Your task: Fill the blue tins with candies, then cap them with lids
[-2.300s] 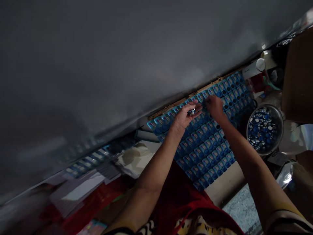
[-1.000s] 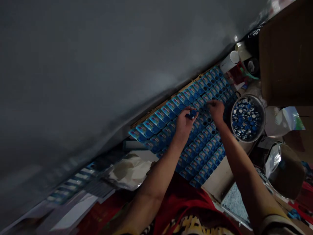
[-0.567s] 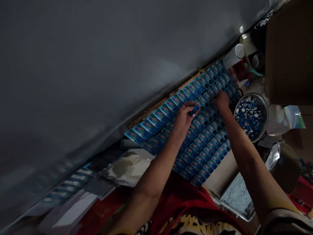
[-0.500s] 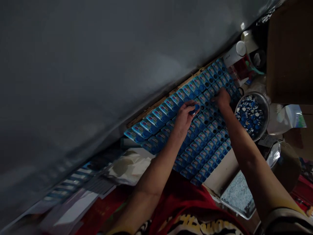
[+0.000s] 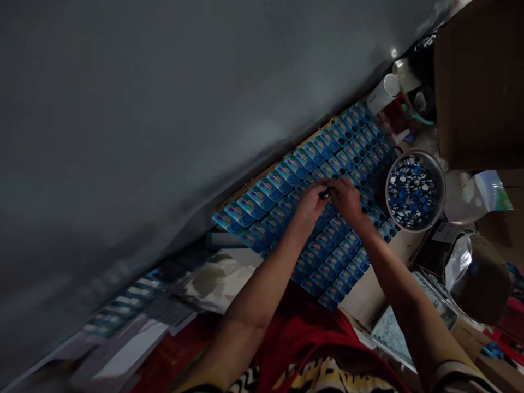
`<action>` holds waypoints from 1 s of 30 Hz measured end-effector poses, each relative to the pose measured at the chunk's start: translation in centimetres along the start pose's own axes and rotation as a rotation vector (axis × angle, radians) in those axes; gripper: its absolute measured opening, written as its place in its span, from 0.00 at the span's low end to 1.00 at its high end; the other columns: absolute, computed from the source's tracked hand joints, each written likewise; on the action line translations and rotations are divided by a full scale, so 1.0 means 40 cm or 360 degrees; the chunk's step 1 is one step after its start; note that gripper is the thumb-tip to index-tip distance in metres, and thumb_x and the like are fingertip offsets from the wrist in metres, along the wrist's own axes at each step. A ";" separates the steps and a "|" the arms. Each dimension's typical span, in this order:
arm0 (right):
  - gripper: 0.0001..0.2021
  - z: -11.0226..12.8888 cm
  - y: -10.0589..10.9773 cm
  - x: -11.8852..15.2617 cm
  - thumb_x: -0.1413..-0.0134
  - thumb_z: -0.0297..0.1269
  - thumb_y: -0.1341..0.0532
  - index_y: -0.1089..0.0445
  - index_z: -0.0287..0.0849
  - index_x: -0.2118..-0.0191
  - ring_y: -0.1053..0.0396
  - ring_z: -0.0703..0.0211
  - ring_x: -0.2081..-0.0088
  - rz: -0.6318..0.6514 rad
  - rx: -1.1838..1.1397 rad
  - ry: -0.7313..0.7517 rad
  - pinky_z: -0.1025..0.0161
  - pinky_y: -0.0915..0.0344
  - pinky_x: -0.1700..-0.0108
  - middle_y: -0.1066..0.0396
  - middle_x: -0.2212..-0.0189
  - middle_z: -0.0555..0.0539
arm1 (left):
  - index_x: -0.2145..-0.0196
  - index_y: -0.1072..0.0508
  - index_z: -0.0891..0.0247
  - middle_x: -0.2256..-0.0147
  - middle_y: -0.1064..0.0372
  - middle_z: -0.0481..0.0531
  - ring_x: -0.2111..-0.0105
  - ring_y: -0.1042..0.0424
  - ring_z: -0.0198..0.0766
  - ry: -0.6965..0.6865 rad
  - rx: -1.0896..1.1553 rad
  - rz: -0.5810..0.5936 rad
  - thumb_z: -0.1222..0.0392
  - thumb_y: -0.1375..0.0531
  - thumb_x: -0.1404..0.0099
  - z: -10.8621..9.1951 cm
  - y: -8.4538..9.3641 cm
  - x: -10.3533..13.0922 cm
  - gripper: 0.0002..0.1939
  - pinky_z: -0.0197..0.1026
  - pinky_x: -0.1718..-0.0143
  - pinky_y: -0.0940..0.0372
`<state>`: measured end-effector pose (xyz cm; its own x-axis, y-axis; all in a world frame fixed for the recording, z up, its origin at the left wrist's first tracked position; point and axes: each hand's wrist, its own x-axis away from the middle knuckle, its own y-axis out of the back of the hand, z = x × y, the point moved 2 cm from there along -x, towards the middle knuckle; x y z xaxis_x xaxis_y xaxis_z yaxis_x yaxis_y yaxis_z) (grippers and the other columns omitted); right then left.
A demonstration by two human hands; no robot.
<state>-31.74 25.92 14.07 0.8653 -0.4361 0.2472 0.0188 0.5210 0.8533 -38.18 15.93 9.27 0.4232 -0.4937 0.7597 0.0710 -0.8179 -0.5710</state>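
Note:
Rows of blue printed cards (image 5: 266,188) lie side by side on a slanted board, some with a dark round spot. Over the middle of them, my left hand (image 5: 311,203) pinches a small dark blue disc (image 5: 326,192). My right hand (image 5: 347,199) meets it from the right, its fingertips closed at the same disc; whether they hold a separate piece is too small to tell. Right of the cards stands a round metal bowl (image 5: 442,191) of blue and white discs (image 5: 411,194).
A grey wall (image 5: 164,109) runs along the far side. White cup (image 5: 385,93) at the cards' upper end, cardboard box (image 5: 478,87) at upper right. A tray of pale pieces (image 5: 388,330) sits under my right forearm, crumpled paper (image 5: 221,278) beside my left.
My right hand has come left and down from the upper cards to meet my left hand. The left stays around the blue disc. The view has shifted slightly.

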 end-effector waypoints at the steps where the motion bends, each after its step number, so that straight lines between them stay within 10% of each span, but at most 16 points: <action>1: 0.13 -0.011 -0.001 0.005 0.32 0.29 0.40 0.16 0.44 0.53 0.21 0.49 0.49 -0.0036 -0.0024 -0.0066 0.56 0.26 0.45 0.19 0.52 0.39 | 0.65 0.20 0.62 0.65 0.22 0.49 0.57 0.20 0.39 0.0011 0.0001 0.0004 0.76 0.37 0.41 0.006 0.000 0.002 0.11 0.43 0.43 0.28; 6: 0.10 -0.086 0.050 -0.072 0.36 0.32 0.38 0.18 0.43 0.55 0.19 0.50 0.52 -0.0305 -0.0074 -0.0435 0.56 0.27 0.45 0.16 0.55 0.43 | 0.65 0.21 0.62 0.64 0.21 0.48 0.57 0.19 0.37 0.0007 0.0063 0.0006 0.75 0.37 0.38 -0.015 -0.002 0.013 0.10 0.45 0.40 0.28; 18: 0.13 -0.111 0.097 -0.257 0.45 0.35 0.27 0.21 0.45 0.54 0.21 0.42 0.51 0.0124 0.0440 -0.0695 0.53 0.28 0.50 0.16 0.54 0.42 | 0.59 0.21 0.60 0.60 0.17 0.52 0.48 0.17 0.44 -0.0084 0.0127 0.0116 0.70 0.35 0.34 -0.077 -0.013 -0.038 0.08 0.45 0.40 0.27; 23: 0.06 -0.063 0.089 -0.180 0.38 0.35 0.30 0.22 0.45 0.55 0.20 0.42 0.50 0.0017 0.0334 -0.0543 0.52 0.27 0.46 0.16 0.56 0.42 | 0.59 0.22 0.59 0.60 0.18 0.49 0.50 0.18 0.39 -0.0225 0.0092 0.0035 0.70 0.36 0.31 -0.060 -0.015 -0.019 0.07 0.40 0.43 0.29; 30: 0.06 -0.008 -0.072 -0.005 0.38 0.38 0.35 0.20 0.46 0.59 0.19 0.51 0.59 -0.0194 -0.0765 -0.0313 0.56 0.24 0.51 0.15 0.61 0.46 | 0.59 0.22 0.60 0.60 0.21 0.49 0.55 0.21 0.37 -0.0419 0.0014 0.0066 0.67 0.34 0.33 0.003 0.009 0.003 0.05 0.38 0.48 0.30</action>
<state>-31.82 24.74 11.42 0.7332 -0.6197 0.2799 0.3809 0.7153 0.5859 -38.00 15.61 9.14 0.6464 -0.4317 0.6291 0.0562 -0.7954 -0.6035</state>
